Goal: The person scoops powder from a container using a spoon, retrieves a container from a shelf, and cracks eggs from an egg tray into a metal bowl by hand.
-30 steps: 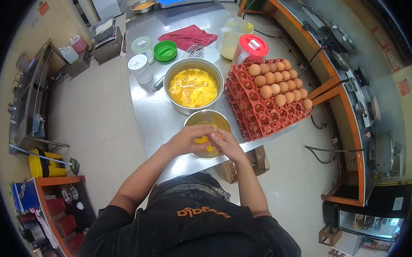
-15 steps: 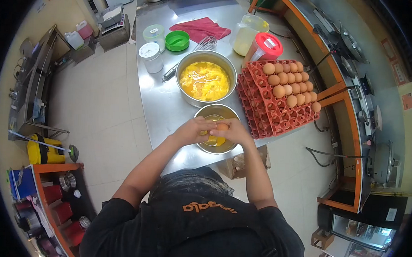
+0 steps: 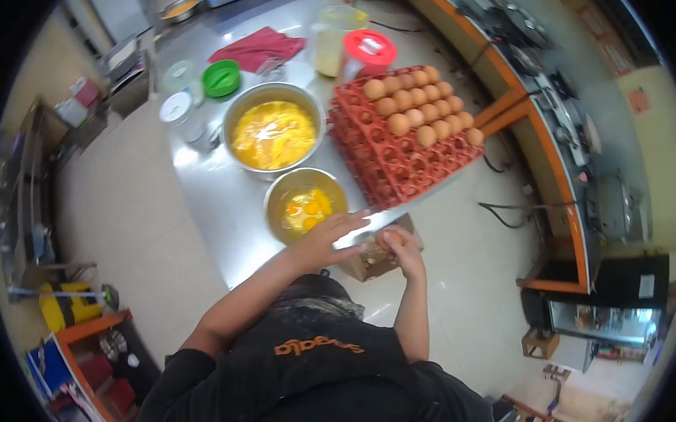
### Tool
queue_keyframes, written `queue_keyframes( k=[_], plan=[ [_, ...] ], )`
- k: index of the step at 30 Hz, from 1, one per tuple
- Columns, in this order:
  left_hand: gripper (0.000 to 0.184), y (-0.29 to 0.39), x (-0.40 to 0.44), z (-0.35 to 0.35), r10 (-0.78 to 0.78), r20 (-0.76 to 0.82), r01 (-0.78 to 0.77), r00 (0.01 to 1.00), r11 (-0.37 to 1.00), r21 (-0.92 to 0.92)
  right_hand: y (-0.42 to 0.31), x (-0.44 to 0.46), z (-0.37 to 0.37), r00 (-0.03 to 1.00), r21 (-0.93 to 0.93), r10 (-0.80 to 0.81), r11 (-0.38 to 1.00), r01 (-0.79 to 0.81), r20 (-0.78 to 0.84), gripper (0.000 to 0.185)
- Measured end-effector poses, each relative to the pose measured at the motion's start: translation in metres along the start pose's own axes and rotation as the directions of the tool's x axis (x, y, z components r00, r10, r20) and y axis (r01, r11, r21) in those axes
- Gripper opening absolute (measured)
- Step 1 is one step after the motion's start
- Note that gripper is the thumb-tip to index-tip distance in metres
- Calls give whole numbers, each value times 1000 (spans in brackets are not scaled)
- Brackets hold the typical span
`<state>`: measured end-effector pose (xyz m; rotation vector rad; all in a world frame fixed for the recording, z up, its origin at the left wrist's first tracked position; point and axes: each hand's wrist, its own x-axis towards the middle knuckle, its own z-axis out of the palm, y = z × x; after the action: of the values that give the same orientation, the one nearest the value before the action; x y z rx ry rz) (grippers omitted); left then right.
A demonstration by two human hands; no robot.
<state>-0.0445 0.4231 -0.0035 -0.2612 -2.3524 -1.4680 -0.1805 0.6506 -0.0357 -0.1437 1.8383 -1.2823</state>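
My left hand (image 3: 335, 235) reaches over the table edge beside the small metal bowl (image 3: 268, 221), fingers stretched out and holding nothing. Several raw yolks (image 3: 310, 210) lie in clear egg white inside that bowl. To the right, past the table's edge, my right hand (image 3: 404, 251) is closed around a brown eggshell (image 3: 384, 239), partly hidden by the fingers. Below it stands a cardboard box (image 3: 369, 267) with shell pieces in it. The larger metal pot (image 3: 231, 155), behind the small bowl, holds many cracked eggs.
Stacked red egg trays (image 3: 389, 164) with brown eggs (image 3: 414, 118) stand at the table's right edge. Behind are a red-lidded container (image 3: 369, 50), a clear pitcher (image 3: 331, 48), a red cloth (image 3: 258, 49), a green lid (image 3: 221, 78) and a white-lidded jar (image 3: 178, 110).
Both hands have left the small bowl and moved right; the right hand carries the eggshell over the box. The left hand has opened. My view has shifted and turned to the right.
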Motion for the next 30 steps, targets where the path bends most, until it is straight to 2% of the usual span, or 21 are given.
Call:
queue_keyframes(
  k=[1, 2, 3, 5, 7, 9, 11, 13, 16, 17, 19, 20, 21, 22, 24, 26, 28, 29, 30],
  plan=[
    [53, -1, -1, 2, 17, 9, -17, 1000, 1000, 7, 22, 2, -11, 988, -162, -112, 982, 93, -109, 56],
    [51, -3, -4, 2, 29, 16, -29, 999, 999, 20, 54, 22, -30, 941, -413, -292, 888, 202, -169, 64],
    [49, -1, -6, -3, 31, 28, -33, 999, 998, 53, 86, 41, -49, 859, -652, -462, 725, 221, -222, 73],
    [47, 2, -9, -19, 27, 35, -32, 999, 990, 136, 45, 43, -63, 632, -592, -535, 793, 146, -560, 63],
    [44, -6, -19, -27, -51, -23, 53, 998, 987, 149, -35, 33, -75, 463, -630, -623, 759, 164, -630, 53],
    [36, -3, -21, -31, -96, -84, 110, 992, 977, 181, -97, 44, -92, 272, -752, -763, 637, 166, -586, 43],
    [35, -4, -24, -34, -112, -85, 126, 990, 975, 182, -144, 74, -114, 53, -864, -892, 447, 233, -448, 42],
    [35, -2, -26, -36, -115, -99, 132, 988, 975, 179, -170, 102, -129, 177, -909, -897, 416, 26, -405, 40],
    [34, 4, -25, -42, -102, -138, 127, 985, 975, 184, -191, 115, -153, 560, -894, -733, 446, -33, -386, 46],
    [33, 2, -27, -43, -104, -152, 132, 983, 973, 190, -192, 111, -160, 552, -918, -770, 396, 19, -320, 46],
    [33, 0, -32, -48, -109, -182, 146, 977, 968, 202, -188, 98, -156, 472, -610, -691, 716, 340, -548, 43],
    [32, -1, -35, -50, -111, -197, 152, 974, 966, 207, -181, 88, -153, 465, -385, -604, 785, 485, -647, 42],
    [32, -2, -36, -51, -113, -212, 158, 971, 964, 212, -160, 88, -163, 478, -99, -534, 732, 674, -698, 38],
    [32, -2, -38, -53, -123, -219, 170, 968, 963, 210, -134, 90, -171, 514, 193, -456, 582, 790, -727, 35],
    [32, 0, -40, -57, -143, -232, 193, 962, 959, 208, -88, 70, -161, 655, 566, -349, 330, 755, -670, 35],
    [32, -1, -42, -60, -155, -238, 205, 959, 957, 204, -24, 72, -160, 741, 645, -322, 365, 671, -589, 38],
    [31, -1, -41, -63, -166, -243, 219, 956, 953, 207, 54, 104, -171, 867, 752, -320, 438, 492, -382, 38],
    [31, 1, -40, -65, -173, -245, 227, 954, 950, 213, 50, 104, -148, 754, 384, -340, 700, 602, -562, 40],
    [32, 2, -39, -67, -180, -244, 235, 953, 947, 219, 43, 103, -106, 598, -54, -428, 840, 540, -677, 42]
  ],
)
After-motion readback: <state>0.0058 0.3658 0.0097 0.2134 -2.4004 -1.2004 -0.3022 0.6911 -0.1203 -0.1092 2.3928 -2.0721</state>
